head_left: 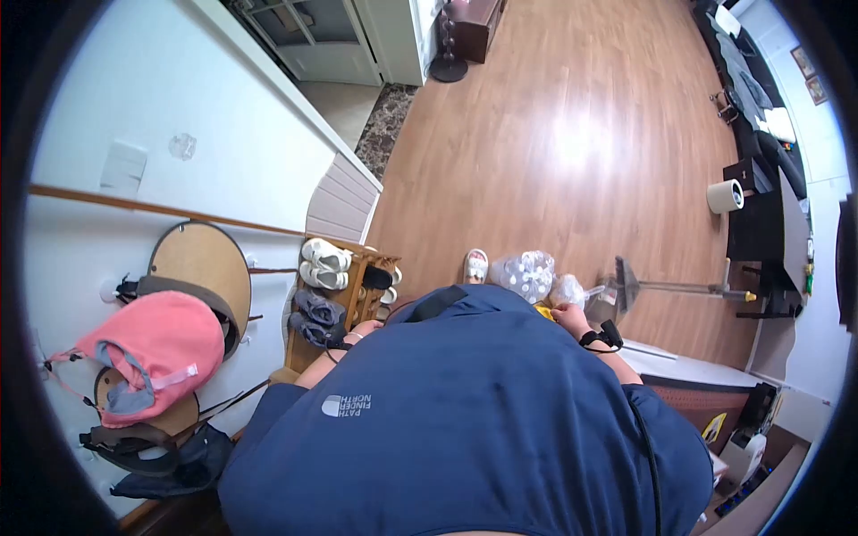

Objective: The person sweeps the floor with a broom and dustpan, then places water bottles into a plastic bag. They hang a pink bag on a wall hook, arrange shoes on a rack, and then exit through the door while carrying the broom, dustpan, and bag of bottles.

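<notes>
At the right side of the blue shirt (483, 384), my right hand (569, 317) is closed at a small yellow item (544, 313), mostly hidden by the shirt. Just beyond it lie a clear plastic bag with white spots (525, 275) and a smaller crumpled clear bag (567, 290). My left hand (365, 330) is beside the wooden shoe rack (353, 290); the shirt and its low angle hide the fingers. Both wrists wear dark straps.
White shoes (327, 257) and grey shoes (317, 314) sit on the rack. A pink cap (165, 353) hangs on the left wall. A long-handled broom or dustpan (630, 284) lies to the right. A white slipper (476, 266) shows ahead.
</notes>
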